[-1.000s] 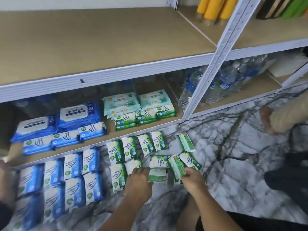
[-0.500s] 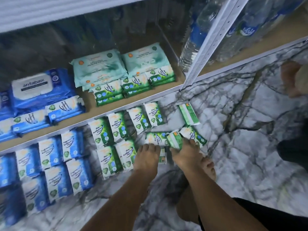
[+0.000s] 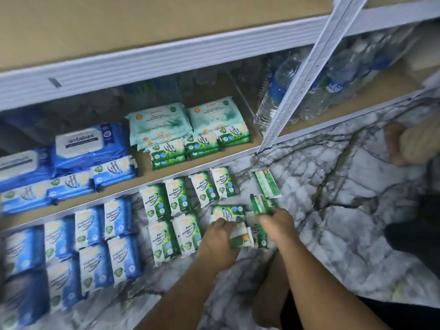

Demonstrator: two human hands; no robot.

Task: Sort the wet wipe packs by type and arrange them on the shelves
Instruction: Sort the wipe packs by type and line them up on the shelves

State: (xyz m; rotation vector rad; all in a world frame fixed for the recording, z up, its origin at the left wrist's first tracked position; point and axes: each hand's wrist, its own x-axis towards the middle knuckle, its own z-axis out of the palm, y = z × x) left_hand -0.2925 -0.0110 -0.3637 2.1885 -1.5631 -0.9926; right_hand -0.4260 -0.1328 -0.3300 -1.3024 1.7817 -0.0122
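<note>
Small green pine wipe packs (image 3: 181,203) lie in rows on the marble floor in front of the low shelf (image 3: 142,186). My left hand (image 3: 220,244) grips a green pack (image 3: 239,239) near the floor. My right hand (image 3: 277,222) holds another green pack (image 3: 260,206) by its edge, among a few loose green packs. Blue fragrance wipe packs (image 3: 95,241) lie on the floor to the left. On the shelf sit blue antabax packs (image 3: 83,144), small blue packs (image 3: 71,184), pale teal packs (image 3: 162,120) and stacked green packs (image 3: 202,144).
A white slotted shelf post (image 3: 307,75) stands right of the wipes, with water bottles (image 3: 276,91) behind it. One green pack (image 3: 266,184) lies apart near the post. Another person's foot (image 3: 395,144) and dark clothing are at the right edge. An upper shelf board (image 3: 119,25) is above.
My hands have closed on the loose green packs and gathered them slightly. The camera first dipped toward the floor, then rose, bringing the upper shelf back into view.
</note>
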